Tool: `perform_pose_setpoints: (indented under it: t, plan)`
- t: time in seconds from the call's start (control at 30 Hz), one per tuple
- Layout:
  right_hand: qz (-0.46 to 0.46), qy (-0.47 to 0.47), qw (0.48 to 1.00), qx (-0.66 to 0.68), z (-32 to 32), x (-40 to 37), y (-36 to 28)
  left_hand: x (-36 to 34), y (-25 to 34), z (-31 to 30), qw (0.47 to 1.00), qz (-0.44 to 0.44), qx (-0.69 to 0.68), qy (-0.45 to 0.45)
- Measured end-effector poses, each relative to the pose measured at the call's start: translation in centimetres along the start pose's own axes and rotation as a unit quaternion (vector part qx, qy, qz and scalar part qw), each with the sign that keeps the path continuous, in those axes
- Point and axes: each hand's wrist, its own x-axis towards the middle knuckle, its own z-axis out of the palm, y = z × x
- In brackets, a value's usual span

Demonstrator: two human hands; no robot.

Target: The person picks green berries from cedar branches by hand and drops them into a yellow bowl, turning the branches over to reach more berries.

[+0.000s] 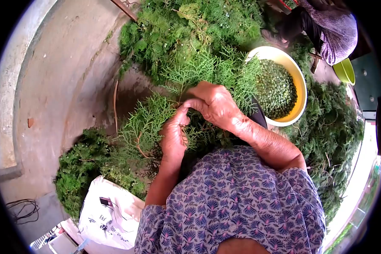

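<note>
My left hand (173, 134) is closed around a leafy conifer branch (150, 116), whose flat green sprays fan out to the left of the fingers. Pressed close to it, my right hand (218, 105) has its fingers curled and its thumb tip touching near the left thumb, pinching the stem of a conifer sprig (190, 72). What lies exactly between the fingertips is too small to make out. Right of my right hand stands a yellow basin (301, 91) with a pale rim, holding many small round green cones (275, 86).
A big heap of cut conifer branches (165, 36) lies ahead, with more piles at left (82, 169) and right (326, 114). A white sack (110, 220) lies lower left. Another person (334, 29) sits at upper right near a green tub (345, 71). Concrete floor (67, 106) spreads left.
</note>
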Motion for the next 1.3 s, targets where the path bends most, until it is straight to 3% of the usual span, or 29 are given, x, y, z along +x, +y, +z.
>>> perform_pose_setpoints:
  t: [0.1,0.17,0.23,0.3,0.37,0.43,0.47,0.5,0.57,0.6,0.63,0.67,0.7,0.77,0.83,0.9,0.97,1.0,1.03,1.13,1.2,1.3]
  plan:
    - [0.023,-0.013,0.999,0.034,0.3,0.0,-0.1,1.3,-1.5,-0.4,0.998,0.046,-0.041,-0.006]
    - [0.038,-0.015,0.998,0.051,0.3,-0.5,-0.4,0.1,-1.1,0.3,0.998,0.033,0.013,0.042]
    - [0.036,0.023,0.999,-0.030,0.2,-0.9,-1.1,0.7,-2.1,0.9,0.983,0.179,-0.008,0.051]
    - [0.052,0.044,0.997,-0.043,-0.5,-1.4,-1.7,0.8,-1.7,0.3,0.988,0.143,-0.002,0.058]
    - [0.004,0.142,0.987,-0.078,-2.0,-1.7,-0.6,1.0,-1.3,-0.5,0.995,0.073,0.010,0.074]
    - [0.081,0.239,0.967,-0.041,-5.3,-2.2,0.3,2.2,-2.5,-1.6,0.976,0.174,-0.097,-0.087]
    - [0.070,0.267,0.952,-0.134,-7.3,-2.7,1.6,1.6,-2.0,-1.3,0.977,0.157,-0.114,-0.082]
    - [0.156,0.262,0.944,-0.123,-9.0,-4.0,4.0,0.7,-1.2,-0.8,0.978,0.140,-0.131,-0.078]
    - [0.203,0.247,0.910,-0.265,-11.7,-6.3,8.4,-0.2,-0.2,-1.2,0.989,0.093,-0.103,-0.052]
    - [0.179,0.241,0.890,-0.343,-12.8,-7.5,10.6,-0.6,0.2,-0.9,0.990,0.084,-0.108,-0.016]
    - [0.246,0.238,0.892,-0.295,-13.3,-7.8,10.7,-0.7,0.3,-0.6,0.991,0.074,-0.113,0.019]
    - [0.237,0.249,0.899,-0.270,-13.1,-7.8,10.8,0.3,-0.5,-0.4,0.978,0.137,-0.157,0.022]
    - [0.229,0.260,0.906,-0.244,-12.7,-7.9,10.6,0.9,-0.8,-0.7,0.978,0.137,-0.156,0.024]
    - [0.246,0.228,0.928,-0.159,-11.1,-5.3,4.7,1.7,-0.9,-1.9,0.962,0.151,-0.216,-0.066]
    - [0.136,0.238,0.962,0.000,-8.4,-3.8,2.5,2.0,-0.4,-2.5,0.961,0.141,-0.210,-0.116]
    - [0.054,0.156,0.986,0.020,-6.8,-2.4,-0.6,1.4,0.5,-2.3,0.963,0.110,-0.230,-0.086]
    - [0.023,0.092,0.978,0.185,-4.4,-1.8,-1.6,1.4,0.9,-2.0,0.959,0.116,-0.242,-0.090]
    - [0.069,0.039,0.963,0.258,-3.6,-1.5,-2.6,2.3,0.5,-2.8,0.941,0.106,-0.284,-0.150]
    - [0.104,0.048,0.923,0.368,-1.7,-1.6,-2.7,2.9,0.4,-3.2,0.917,0.096,-0.325,-0.210]
    - [0.176,-0.021,0.898,0.403,-0.1,-1.4,-3.4,3.4,0.4,-3.7,0.914,0.096,-0.324,-0.224]
    - [0.221,-0.026,0.926,0.306,0.2,-0.9,-3.4,3.5,-0.1,-4.1,0.905,0.087,-0.346,-0.231]
    - [0.181,-0.061,0.930,0.314,0.5,-0.3,-3.2,4.6,-0.6,-5.0,0.906,0.095,-0.351,-0.215]
